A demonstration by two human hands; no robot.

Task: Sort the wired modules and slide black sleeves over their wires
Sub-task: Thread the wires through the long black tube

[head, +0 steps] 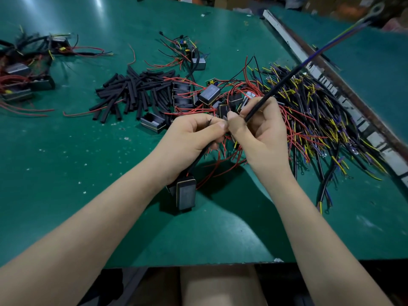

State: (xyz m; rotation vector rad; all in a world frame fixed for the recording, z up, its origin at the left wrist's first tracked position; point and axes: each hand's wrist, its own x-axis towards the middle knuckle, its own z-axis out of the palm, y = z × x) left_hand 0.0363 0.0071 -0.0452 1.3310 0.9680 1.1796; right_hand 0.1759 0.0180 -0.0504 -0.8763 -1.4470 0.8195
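Green table [66,162], scattered black sleeves [132,91]

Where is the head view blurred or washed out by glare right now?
Head view: pale glare streaks on the green table mat at top left; the long sleeved cable with a ring terminal blurs toward the upper right corner; wide-angle bending curves the white edge strip; both hands' shadows darken the mat beneath them.

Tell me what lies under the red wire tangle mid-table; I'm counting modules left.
Several black modules show through the red wires, on the green mat. An exact count is impossible: wires and both hands cover some.
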